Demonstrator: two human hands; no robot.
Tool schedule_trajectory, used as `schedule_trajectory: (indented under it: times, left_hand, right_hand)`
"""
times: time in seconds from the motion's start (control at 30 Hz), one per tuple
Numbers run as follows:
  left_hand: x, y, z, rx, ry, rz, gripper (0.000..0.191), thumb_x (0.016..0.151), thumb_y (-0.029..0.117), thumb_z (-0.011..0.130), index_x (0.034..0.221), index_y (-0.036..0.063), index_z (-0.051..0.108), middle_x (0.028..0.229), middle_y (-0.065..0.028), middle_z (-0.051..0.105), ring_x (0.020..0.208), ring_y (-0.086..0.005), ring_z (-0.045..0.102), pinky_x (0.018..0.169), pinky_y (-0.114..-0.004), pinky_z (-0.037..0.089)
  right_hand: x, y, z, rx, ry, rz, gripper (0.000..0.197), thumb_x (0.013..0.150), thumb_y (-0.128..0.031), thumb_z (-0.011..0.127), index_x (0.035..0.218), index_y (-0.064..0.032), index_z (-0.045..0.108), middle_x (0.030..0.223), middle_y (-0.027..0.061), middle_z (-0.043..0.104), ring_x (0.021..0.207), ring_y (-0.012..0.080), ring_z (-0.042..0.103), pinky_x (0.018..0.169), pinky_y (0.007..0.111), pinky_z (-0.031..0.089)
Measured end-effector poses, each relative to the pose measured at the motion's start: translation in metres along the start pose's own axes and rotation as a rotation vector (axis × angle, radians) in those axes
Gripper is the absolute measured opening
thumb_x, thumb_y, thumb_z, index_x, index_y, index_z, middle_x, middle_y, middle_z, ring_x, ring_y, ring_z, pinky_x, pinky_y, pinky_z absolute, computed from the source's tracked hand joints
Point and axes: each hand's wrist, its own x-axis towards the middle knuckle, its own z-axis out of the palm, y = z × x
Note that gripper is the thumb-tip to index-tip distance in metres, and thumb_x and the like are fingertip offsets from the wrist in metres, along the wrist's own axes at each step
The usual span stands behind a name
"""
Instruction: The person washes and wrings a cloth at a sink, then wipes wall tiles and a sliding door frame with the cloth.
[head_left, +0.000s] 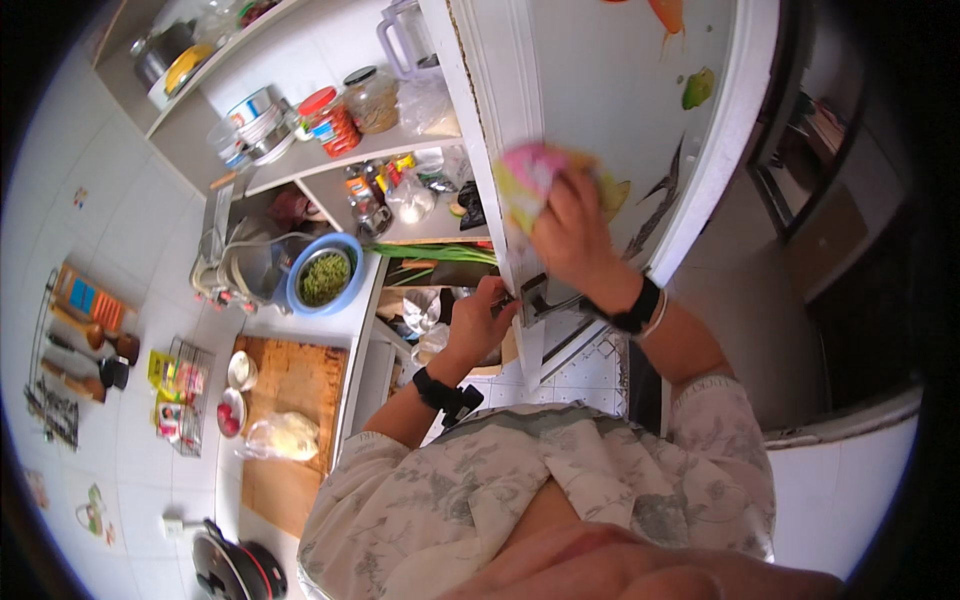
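Observation:
A pink and yellow-green cloth (529, 176), slightly blurred, lies bunched under my right hand (574, 232), which presses it to the white door (517, 82) near the frame of its frosted glass panel. My left hand (480, 319) grips the door's edge by the lock, level with the dark metal door handle (536, 292); its fingertips are partly hidden by the edge. The glass panel (600, 75) carries orange, green and dark plant decorations. Both wrists wear black bands.
Left of the door stand shelves (300, 169) with jars, bottles and bags. The counter holds a blue basin (326, 240) around a bowl of chopped greens, a wooden cutting board (300, 367) with a plastic bag on it, and a black cooker (232, 562). Spring onions (435, 253) lie beside the door edge.

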Motion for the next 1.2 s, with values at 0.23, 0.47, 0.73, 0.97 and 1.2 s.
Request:
schedule_trajectory:
  times: [0.23, 0.47, 0.73, 0.97, 1.2]
  left_hand:
    - [-0.001, -0.011, 0.001, 0.007, -0.096, 0.023, 0.032, 0.075, 0.017, 0.068, 0.096, 0.0054, 0.046, 0.079, -0.0133, 0.065, 0.072, -0.0287, 0.064, 0.059, -0.035, 0.05]
    - [0.0, -0.011, 0.004, 0.02, -0.077, 0.067, 0.034, 0.074, 0.018, 0.07, 0.095, 0.0053, 0.046, 0.077, -0.0125, 0.064, 0.071, -0.0277, 0.065, 0.057, -0.034, 0.049]
    - [-0.001, 0.0, -0.004, 0.066, -0.124, -0.053, 0.026, 0.077, 0.006, 0.065, 0.095, 0.0001, 0.047, 0.086, -0.0155, 0.066, 0.083, -0.0247, 0.066, 0.069, -0.03, 0.053]
    - [-0.001, -0.008, 0.002, 0.043, -0.036, 0.048, 0.029, 0.075, 0.012, 0.067, 0.095, 0.004, 0.047, 0.078, -0.0124, 0.065, 0.071, -0.0268, 0.065, 0.056, -0.032, 0.049]
    - [0.005, -0.002, -0.004, 0.04, -0.05, 0.007, 0.027, 0.077, 0.005, 0.065, 0.097, -0.0012, 0.048, 0.085, -0.0164, 0.066, 0.079, -0.0248, 0.067, 0.067, -0.03, 0.053]
  right_hand:
    - [0.064, -0.008, -0.011, -0.101, 0.185, 0.161, 0.028, 0.063, -0.006, 0.062, 0.089, 0.0036, 0.056, 0.114, 0.0168, 0.046, 0.103, 0.0382, 0.045, 0.085, 0.044, 0.043]
    - [0.062, -0.005, -0.022, -0.128, 0.141, 0.059, 0.023, 0.061, -0.005, 0.058, 0.082, 0.0024, 0.057, 0.108, 0.0151, 0.048, 0.102, 0.0359, 0.047, 0.083, 0.042, 0.043]
    - [0.07, 0.001, -0.02, -0.047, 0.124, 0.035, 0.019, 0.064, -0.009, 0.056, 0.08, 0.0006, 0.058, 0.108, 0.0097, 0.05, 0.102, 0.0298, 0.049, 0.08, 0.035, 0.046]
    - [0.173, 0.028, -0.035, -0.008, 0.352, -0.016, 0.026, 0.074, -0.008, 0.058, 0.098, 0.0029, 0.057, 0.11, 0.0171, 0.048, 0.105, 0.0314, 0.046, 0.089, 0.038, 0.04]
    - [0.044, -0.011, 0.004, -0.032, 0.073, -0.037, 0.023, 0.066, -0.015, 0.058, 0.086, -0.0054, 0.061, 0.104, 0.0071, 0.053, 0.1, 0.0285, 0.048, 0.093, 0.042, 0.039]
